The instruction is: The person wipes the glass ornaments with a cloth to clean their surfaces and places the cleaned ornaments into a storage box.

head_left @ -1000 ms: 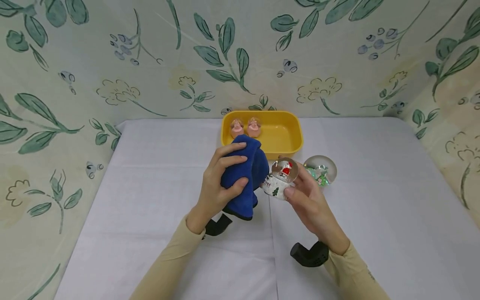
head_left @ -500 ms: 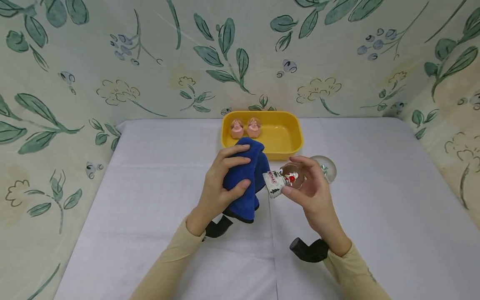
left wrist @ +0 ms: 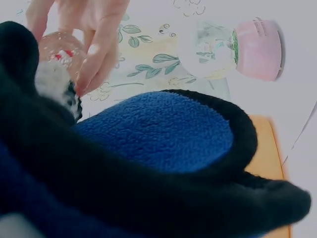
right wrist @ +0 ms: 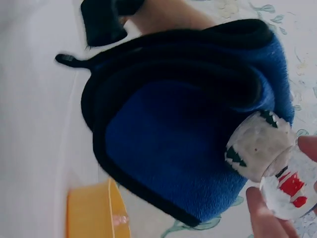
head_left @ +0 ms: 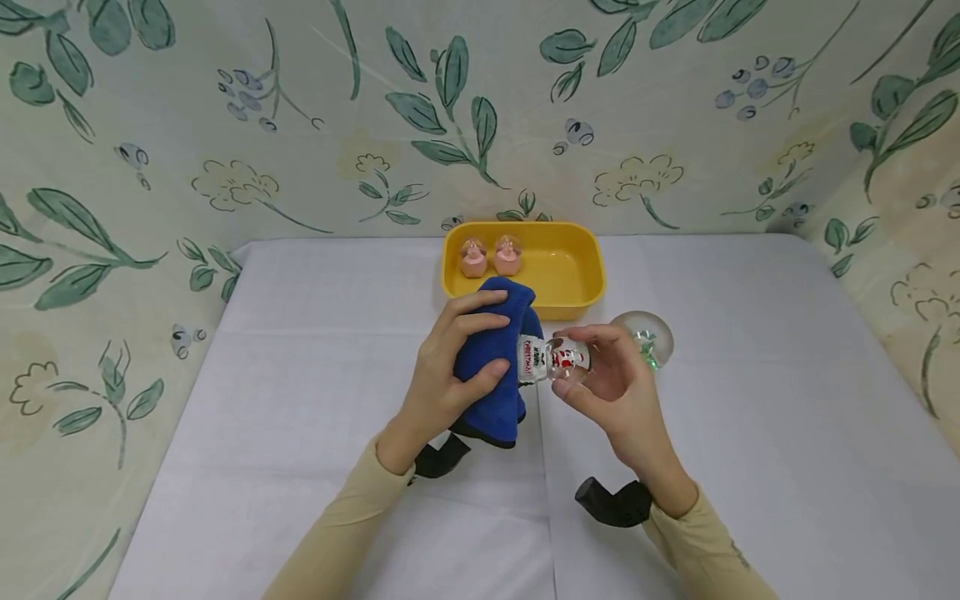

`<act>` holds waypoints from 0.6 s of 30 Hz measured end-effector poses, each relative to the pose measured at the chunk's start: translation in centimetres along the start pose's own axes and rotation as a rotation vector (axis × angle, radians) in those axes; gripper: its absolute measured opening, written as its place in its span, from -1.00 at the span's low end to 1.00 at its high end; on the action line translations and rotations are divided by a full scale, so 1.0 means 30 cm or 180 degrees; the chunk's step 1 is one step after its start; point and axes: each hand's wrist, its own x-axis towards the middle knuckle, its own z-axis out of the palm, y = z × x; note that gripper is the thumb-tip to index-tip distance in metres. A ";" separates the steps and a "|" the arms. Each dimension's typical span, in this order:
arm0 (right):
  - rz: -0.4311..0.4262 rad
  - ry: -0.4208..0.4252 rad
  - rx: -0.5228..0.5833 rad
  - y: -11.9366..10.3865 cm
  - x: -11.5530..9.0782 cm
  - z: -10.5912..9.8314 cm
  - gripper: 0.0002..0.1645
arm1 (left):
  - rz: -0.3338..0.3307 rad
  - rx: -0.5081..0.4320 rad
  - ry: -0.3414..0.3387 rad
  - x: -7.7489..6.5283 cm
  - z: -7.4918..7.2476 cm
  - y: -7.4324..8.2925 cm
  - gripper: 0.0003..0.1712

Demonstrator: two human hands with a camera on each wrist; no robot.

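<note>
My left hand [head_left: 442, 367] grips a folded blue cloth [head_left: 487, 358] with black edging, thumb and fingers spread over its near side. By its clear dome, my right hand [head_left: 630, 392] pinches a small snow globe [head_left: 532, 360] with a red-and-white figure inside. The globe lies on its side, its white lettered base against the cloth's right edge. Dark green tree shapes on that base [right wrist: 260, 146] show in the right wrist view. Behind the right hand is a larger snow globe [head_left: 637, 322]; the left wrist view shows its pink base [left wrist: 258, 50].
A yellow tray [head_left: 577, 279] stands at the back of the white-covered table [head_left: 315, 400]. Two small pink globes, one at the far left [head_left: 473, 257] and one beside it [head_left: 507, 255], sit in the tray. Floral fabric hangs behind. A black mount [head_left: 615, 502] is on each wrist.
My right hand has turned the small snow globe from tilted to lying sideways and brought its base leftward against the cloth. The left hand with the cloth has shifted slightly right.
</note>
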 end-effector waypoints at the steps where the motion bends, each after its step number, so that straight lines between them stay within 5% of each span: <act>1: -0.0145 -0.0033 -0.0141 0.000 0.001 0.002 -0.39 | -0.0005 0.0008 -0.0011 0.001 0.001 0.001 -0.51; 10: -0.1933 -0.0170 -0.2051 0.014 0.031 0.006 -0.55 | -0.0022 0.0211 -0.0432 0.012 0.014 0.024 -0.49; 14: -0.2364 -0.0243 -0.2205 0.021 0.045 0.001 -0.66 | 0.0019 0.0261 -0.0593 0.013 0.023 0.025 -0.53; 18: -0.2471 -0.0200 -0.2174 0.026 0.049 -0.005 -0.63 | 0.0140 0.0287 -0.0594 0.010 0.034 0.019 -0.58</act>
